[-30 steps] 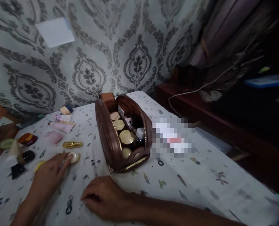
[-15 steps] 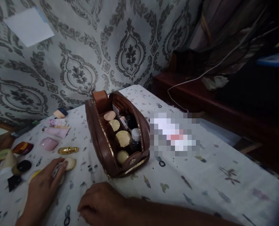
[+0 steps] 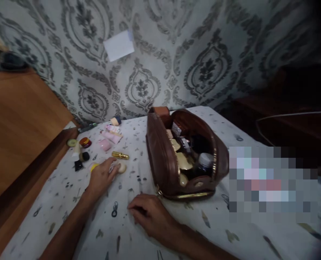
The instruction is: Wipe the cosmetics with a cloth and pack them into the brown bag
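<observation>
My left hand (image 3: 103, 176) is on the bedding at the left, fingers closed round a small cosmetic bottle with a cream-coloured cap (image 3: 122, 168); most of the bottle is hidden. Just beyond it lies a gold lipstick tube (image 3: 120, 155). My right hand (image 3: 148, 212) rests on the sheet with its fingers curled in, and I see nothing in it. Behind that hand stands a brown toiletry bag (image 3: 160, 155), unzipped. Inside are several gold-lidded containers and a dark bottle with a grey cap (image 3: 205, 160).
Left of the bag lie a pink jar (image 3: 105, 144), pink tubes (image 3: 111, 137), a red jar (image 3: 85, 142) and a black-capped container (image 3: 84, 156). A wooden panel (image 3: 25, 119) borders the left edge. A blurred-out item (image 3: 268, 184) lies to the right. A patterned wall rises behind.
My view has swung left, so the bag and both hands sit further right in the picture. My left hand keeps hold of the small bottle, and the bag's contents look the same.
</observation>
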### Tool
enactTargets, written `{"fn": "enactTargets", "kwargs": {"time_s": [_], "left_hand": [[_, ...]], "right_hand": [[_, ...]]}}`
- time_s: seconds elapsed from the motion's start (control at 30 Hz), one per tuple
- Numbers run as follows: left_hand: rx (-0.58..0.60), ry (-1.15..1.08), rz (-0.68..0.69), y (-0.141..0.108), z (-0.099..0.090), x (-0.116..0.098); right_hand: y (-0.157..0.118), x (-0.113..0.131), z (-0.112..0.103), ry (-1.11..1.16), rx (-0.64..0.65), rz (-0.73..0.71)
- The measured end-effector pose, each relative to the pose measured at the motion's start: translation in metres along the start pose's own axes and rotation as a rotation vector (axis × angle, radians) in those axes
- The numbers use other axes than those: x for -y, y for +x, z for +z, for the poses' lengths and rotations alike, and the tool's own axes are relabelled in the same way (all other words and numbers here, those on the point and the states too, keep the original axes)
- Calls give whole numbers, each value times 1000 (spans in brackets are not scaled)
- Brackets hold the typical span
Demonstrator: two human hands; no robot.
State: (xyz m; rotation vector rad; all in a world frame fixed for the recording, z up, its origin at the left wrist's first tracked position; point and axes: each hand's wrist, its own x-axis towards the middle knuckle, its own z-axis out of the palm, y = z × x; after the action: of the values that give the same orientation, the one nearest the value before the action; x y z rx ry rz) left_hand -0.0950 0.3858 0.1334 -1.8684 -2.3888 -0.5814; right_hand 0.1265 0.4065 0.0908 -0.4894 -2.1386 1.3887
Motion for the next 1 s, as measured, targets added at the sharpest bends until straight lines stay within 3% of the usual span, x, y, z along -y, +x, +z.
{"fn": "enactTargets", "kwargs": {"time_s": [0.1,0.23,0.33,0.47,0.6,0.77,0.9,1.0], "left_hand": [[-159,-176,-110,3,-15,9],[-448,-250,-294,11,-42,44],[-494,-248,-394,14,-54,75],[-313,-223,-396,11,-57,95],[-67,-106,-356,4,-51,93],[128,12,-318,-1,-49,87],[225,2,-259,-1,-49,89],[208,-24,-253,0,-49,91]], "right_hand": [[1,2,-1,13,4,26],[1,1,-1,29,20,42],[1,1,-1,25,35,58],[1,5,-2,23,55,60],[2,7,-2,7,62,51],[2,1,-1,-3,67,39],[2,-1,-2,-23,90,36],[2,0,-3,-29,89,26]]}}
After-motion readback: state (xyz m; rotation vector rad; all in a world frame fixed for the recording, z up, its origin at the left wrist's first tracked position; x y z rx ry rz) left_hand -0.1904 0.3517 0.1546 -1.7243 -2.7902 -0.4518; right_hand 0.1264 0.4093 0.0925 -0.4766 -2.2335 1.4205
